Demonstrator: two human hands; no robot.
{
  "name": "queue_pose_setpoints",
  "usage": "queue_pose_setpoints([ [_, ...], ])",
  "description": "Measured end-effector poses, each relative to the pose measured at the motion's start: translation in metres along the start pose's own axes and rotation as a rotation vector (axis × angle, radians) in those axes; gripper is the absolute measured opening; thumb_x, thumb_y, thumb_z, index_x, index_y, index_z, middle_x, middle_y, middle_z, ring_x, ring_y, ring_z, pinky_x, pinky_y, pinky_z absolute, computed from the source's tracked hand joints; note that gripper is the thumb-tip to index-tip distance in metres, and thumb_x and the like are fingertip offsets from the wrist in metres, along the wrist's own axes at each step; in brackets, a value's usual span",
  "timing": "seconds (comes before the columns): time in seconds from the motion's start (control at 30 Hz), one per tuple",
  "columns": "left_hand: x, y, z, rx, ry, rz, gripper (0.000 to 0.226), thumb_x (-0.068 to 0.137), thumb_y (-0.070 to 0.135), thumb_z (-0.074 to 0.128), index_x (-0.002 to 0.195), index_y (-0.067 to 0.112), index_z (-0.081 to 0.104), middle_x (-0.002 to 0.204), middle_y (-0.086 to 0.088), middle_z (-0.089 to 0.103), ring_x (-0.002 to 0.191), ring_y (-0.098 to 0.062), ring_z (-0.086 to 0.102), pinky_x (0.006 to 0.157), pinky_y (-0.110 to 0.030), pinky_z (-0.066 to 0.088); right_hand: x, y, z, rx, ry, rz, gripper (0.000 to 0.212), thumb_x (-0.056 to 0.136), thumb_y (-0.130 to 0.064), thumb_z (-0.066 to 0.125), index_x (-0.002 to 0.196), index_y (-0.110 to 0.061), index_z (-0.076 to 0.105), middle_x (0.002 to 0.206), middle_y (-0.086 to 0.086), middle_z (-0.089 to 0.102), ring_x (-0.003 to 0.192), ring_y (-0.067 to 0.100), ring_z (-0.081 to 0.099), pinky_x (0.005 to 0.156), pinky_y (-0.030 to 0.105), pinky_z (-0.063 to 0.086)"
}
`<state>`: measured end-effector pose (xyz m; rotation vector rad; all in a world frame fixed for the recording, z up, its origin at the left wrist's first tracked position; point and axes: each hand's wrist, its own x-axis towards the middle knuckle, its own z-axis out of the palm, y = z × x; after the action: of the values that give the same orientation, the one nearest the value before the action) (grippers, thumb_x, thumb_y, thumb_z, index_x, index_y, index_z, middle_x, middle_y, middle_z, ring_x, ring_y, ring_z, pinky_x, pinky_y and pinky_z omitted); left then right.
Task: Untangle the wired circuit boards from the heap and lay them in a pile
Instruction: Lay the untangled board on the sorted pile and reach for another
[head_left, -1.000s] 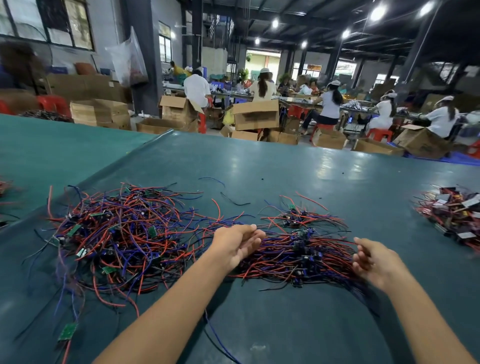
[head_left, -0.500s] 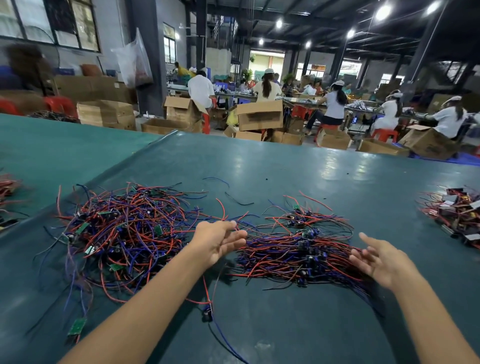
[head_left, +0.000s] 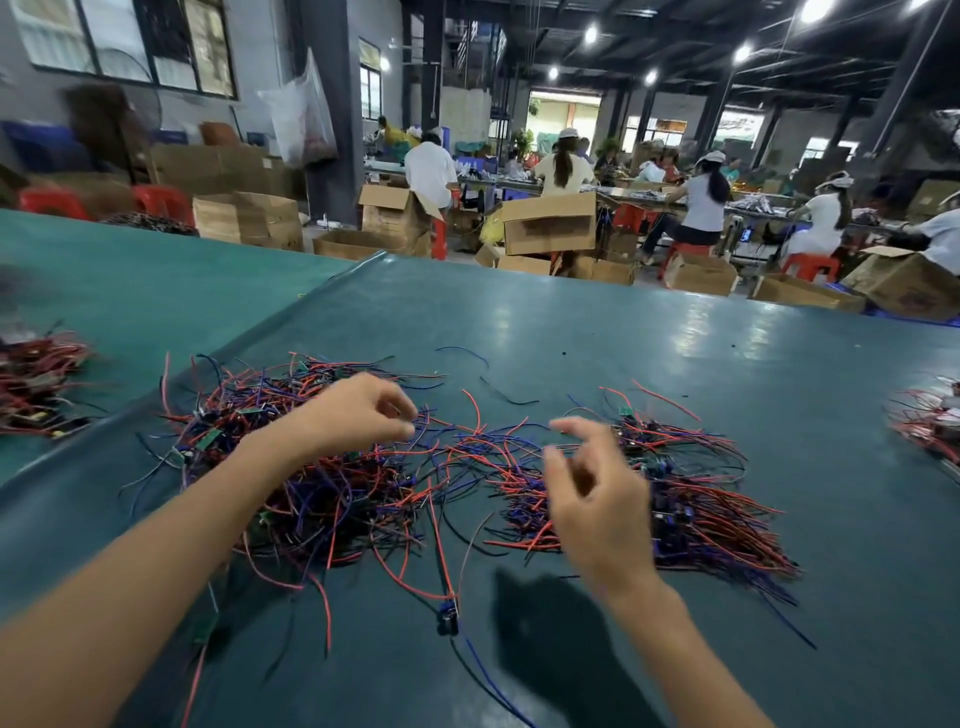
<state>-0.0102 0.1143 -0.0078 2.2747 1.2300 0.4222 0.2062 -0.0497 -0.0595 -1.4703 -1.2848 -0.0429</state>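
Teal tabletop (head_left: 571, 338) | wired-board heap (head_left: 322, 483) | your left hand (head_left: 358, 410) curled, grip unclear | right hand (head_left: 597, 499) loosely spread | cardboard boxes (head_left: 550, 223), workers (head_left: 704, 200) behind

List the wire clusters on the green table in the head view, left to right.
small red wire bundle at the left edge → tangled heap → laid pile → edge bundle cut off by the right border

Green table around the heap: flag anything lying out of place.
One stray wired part lies outside the heap, on its near side, trailing red and blue wires. A loose black wire lies alone beyond the heap.
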Motion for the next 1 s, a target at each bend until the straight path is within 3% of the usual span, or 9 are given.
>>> queue_pose_setpoints([
  [0.07,-0.001,-0.007,0.008,0.310,-0.144,0.020,0.027,0.090,0.030,0.074,0.115,0.022,0.072,0.107,0.004,0.072,0.094,-0.010,0.066,0.087,-0.023,0.050,-0.017,-0.005,0.024,-0.061,-0.175,-0.087,0.016,0.092,-0.013,0.070,0.106,-0.021,0.070,0.067,-0.012,0.060,0.058,0.008,0.055,0.061,0.024,0.043],
  [0.17,-0.003,-0.012,0.024,0.480,-0.201,0.041,0.028,0.093,0.029,0.069,0.120,0.018,0.069,0.115,-0.001,0.071,0.105,-0.017,0.064,0.092,-0.028,0.050,-0.043,-0.003,0.044,-0.136,-0.351,-0.224,0.010,0.091,-0.029,0.071,0.095,-0.020,0.072,0.077,-0.007,0.070,0.067,0.016,0.064,0.064,0.026,0.051],
  [0.27,-0.003,-0.017,0.033,0.460,-0.145,0.057,0.026,0.096,0.028,0.065,0.120,0.019,0.068,0.114,-0.002,0.067,0.107,-0.019,0.062,0.093,-0.030,0.050,-0.058,0.001,0.049,-0.297,-0.556,-0.254,0.044,0.085,-0.072,0.055,0.082,-0.028,0.058,0.071,-0.013,0.057,0.070,0.010,0.059,0.064,0.031,0.048],
  [0.33,-0.004,-0.020,0.037,0.425,-0.109,0.055,0.026,0.096,0.029,0.065,0.119,0.019,0.069,0.112,-0.002,0.067,0.106,-0.019,0.063,0.093,-0.031,0.050,-0.059,0.003,0.047,-0.324,-0.619,-0.232,0.049,0.079,-0.080,0.050,0.079,-0.031,0.050,0.071,-0.015,0.051,0.074,0.006,0.055,0.067,0.029,0.046],
  [0.53,-0.006,-0.038,0.050,0.265,0.030,0.077,0.019,0.093,0.028,0.067,0.110,0.020,0.073,0.089,0.008,0.058,0.091,-0.013,0.059,0.091,-0.035,0.052,-0.051,0.006,0.044,-0.296,-0.671,-0.099,0.032,0.083,-0.058,0.060,0.090,-0.027,0.062,0.077,-0.014,0.061,0.079,0.007,0.058,0.070,0.028,0.046],
  [0.77,-0.020,-0.058,0.065,0.094,0.233,0.189,0.009,0.091,0.030,0.071,0.099,0.026,0.074,0.096,0.009,0.061,0.096,-0.012,0.057,0.089,-0.030,0.047,-0.033,0.008,0.038,-0.276,-0.610,0.010,0.029,0.094,-0.041,0.066,0.114,-0.020,0.063,0.102,-0.003,0.065,0.093,0.020,0.061,0.085,0.034,0.049],
  [0.9,-0.021,-0.060,0.065,0.058,0.260,0.196,0.008,0.091,0.030,0.072,0.098,0.027,0.075,0.094,0.012,0.062,0.094,-0.009,0.057,0.087,-0.029,0.049,-0.022,0.007,0.024,-0.388,-0.849,0.114,0.046,0.079,-0.056,0.076,0.112,-0.026,0.062,0.097,-0.010,0.060,0.090,0.011,0.057,0.080,0.025,0.049],
  [1.0,-0.020,-0.061,0.066,0.063,0.276,0.197,0.008,0.090,0.029,0.072,0.097,0.027,0.075,0.094,0.013,0.062,0.093,-0.008,0.058,0.086,-0.029,0.049,-0.010,0.005,0.020,-0.444,-0.996,0.179,0.037,0.076,-0.047,0.082,0.100,-0.025,0.066,0.088,-0.008,0.066,0.082,0.012,0.062,0.069,0.026,0.051],
])
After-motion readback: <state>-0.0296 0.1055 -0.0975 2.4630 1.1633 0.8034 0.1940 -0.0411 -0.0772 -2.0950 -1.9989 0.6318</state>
